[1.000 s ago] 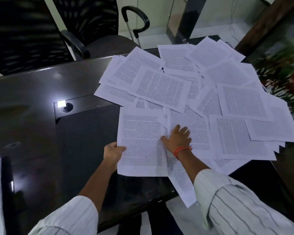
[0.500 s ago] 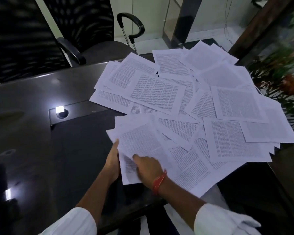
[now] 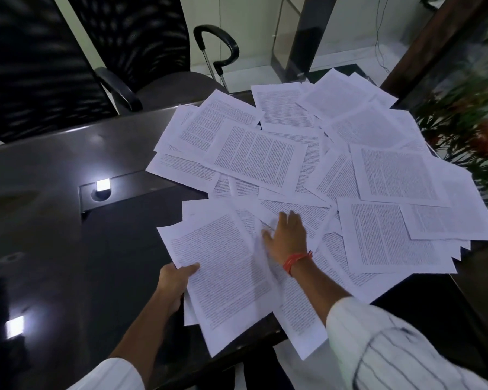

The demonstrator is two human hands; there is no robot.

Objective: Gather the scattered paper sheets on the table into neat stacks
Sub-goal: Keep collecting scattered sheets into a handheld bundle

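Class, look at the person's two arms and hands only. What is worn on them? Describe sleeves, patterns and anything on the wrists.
Both forearms are bare below pushed-up sleeves. The right sleeve is white with thin dark stripes; the left sleeve looks the same. An orange-red thread band circles the right wrist. No rings or watch are visible.

The left hand's fingers [image 3: 178,301] curl out of sight beneath the sheets [image 3: 226,274]; the right hand's fingers [image 3: 289,220] are motion-blurred.

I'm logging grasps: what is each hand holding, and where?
The left hand grips the nearest sheets at their left edge. The right hand lies flat on the papers, holding nothing.
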